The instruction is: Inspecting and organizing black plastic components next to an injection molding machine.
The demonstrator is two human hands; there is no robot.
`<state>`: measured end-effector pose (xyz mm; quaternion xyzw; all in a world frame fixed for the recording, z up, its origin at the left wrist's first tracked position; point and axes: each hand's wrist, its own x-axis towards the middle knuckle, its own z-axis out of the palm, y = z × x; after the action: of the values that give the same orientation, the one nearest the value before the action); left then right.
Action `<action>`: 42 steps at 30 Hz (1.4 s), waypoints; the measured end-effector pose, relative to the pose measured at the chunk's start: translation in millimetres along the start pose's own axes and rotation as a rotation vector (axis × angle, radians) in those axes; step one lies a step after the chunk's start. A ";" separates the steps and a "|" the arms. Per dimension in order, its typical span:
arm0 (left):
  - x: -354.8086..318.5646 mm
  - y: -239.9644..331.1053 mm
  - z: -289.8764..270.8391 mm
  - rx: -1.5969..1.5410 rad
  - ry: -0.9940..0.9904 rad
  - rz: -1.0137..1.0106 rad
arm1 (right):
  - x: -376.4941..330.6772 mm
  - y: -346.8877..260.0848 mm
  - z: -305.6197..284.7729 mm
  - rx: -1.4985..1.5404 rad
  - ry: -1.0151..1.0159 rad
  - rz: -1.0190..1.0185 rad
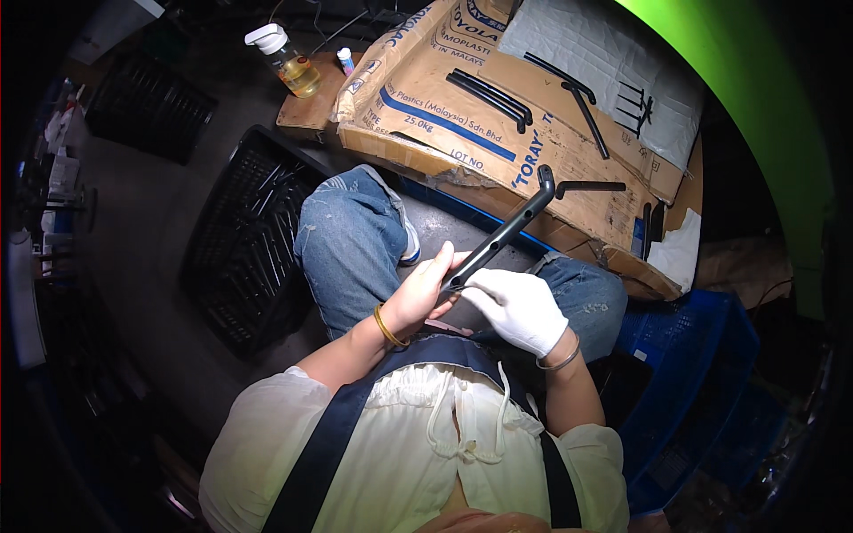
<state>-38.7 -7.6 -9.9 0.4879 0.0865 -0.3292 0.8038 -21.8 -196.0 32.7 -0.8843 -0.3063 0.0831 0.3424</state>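
Observation:
A black tube-like part [503,238] with a bent end and small holes along its side slants up and to the right above my lap. Its lower end lies in my bare left hand [421,289], the thumb stretched along it and the fingers behind. My right hand [520,311], in a white glove, has its fingertips pinched at that same lower end. Whether they hold anything small there is hidden. Just beyond the part's bent end, a similar thin black bent piece [590,186] lies on the cardboard-covered table [418,84].
More black bent parts [490,98] lie on the cardboard, with thin black pieces [633,111] on a pale sheet. A jug of yellow liquid [298,75] stands at the far left corner. Left of my knee sits a black crate [253,240] of dark parts; blue crates [684,382] stand at right.

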 end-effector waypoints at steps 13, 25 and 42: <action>0.7 -1.4 5.7 -0.128 0.133 0.217 | -6.9 -34.9 30.7 0.144 0.249 0.215; -0.7 -2.4 10.4 -0.074 0.157 0.241 | -4.0 -34.4 35.5 0.030 0.226 0.197; 6.0 -12.7 18.8 -0.076 0.211 0.329 | 1.0 -23.5 58.7 0.430 0.353 0.408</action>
<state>-45.4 -30.0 -12.3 0.4966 0.1017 -0.1367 0.8511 -53.3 -149.2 4.0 -0.8357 -0.0345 0.0582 0.5450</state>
